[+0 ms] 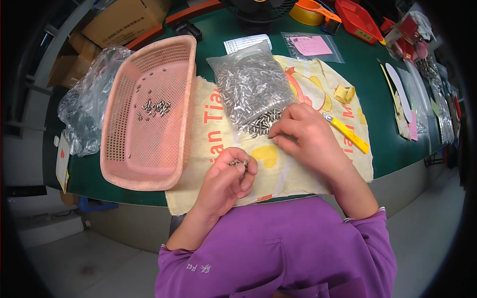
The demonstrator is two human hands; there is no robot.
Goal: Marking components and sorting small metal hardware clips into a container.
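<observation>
Several small metal pins sit in my left hand (229,174), its fingers curled round them above the cloth's near part. My right hand (306,135) pinches one small dark metal piece (271,137) between thumb and forefinger, beside a loose pile of metal pins (262,124). That pile lies at the mouth of a clear plastic bag (253,82) full of the same shiny pins. Under bag and hands spreads a pale yellow printed cloth (198,184). To the left stands a pink perforated plastic basket (149,181) with a small cluster of pins (157,107) on its bottom.
A yellow utility knife (350,135) lies right of my right hand. Crumpled clear plastic (84,114) is left of the basket. At the back are a black fan (258,12), a bag with a pink label (314,45), an orange tape roll (305,14) and a red tray (358,22).
</observation>
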